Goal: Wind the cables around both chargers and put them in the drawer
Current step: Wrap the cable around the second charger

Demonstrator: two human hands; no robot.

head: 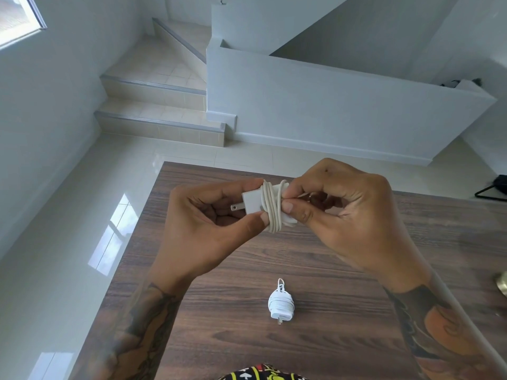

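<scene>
Left hand [219, 212] pinching white charger [253, 205] by its smooth block, prongs exposed, steadying it above wood-grain table [329, 338]; right hand [337, 212] gripping coiled cable [273, 207], probably tucking the end. Nearer, lying finished on table: second charger [280, 304], rubbery cable wound tight. Drawer unseen.

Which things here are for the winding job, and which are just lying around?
For the job: held charger with its cable, gripped by left hand and right hand; wound charger on the table.

Lying about: black object on the floor; brass object.
</scene>
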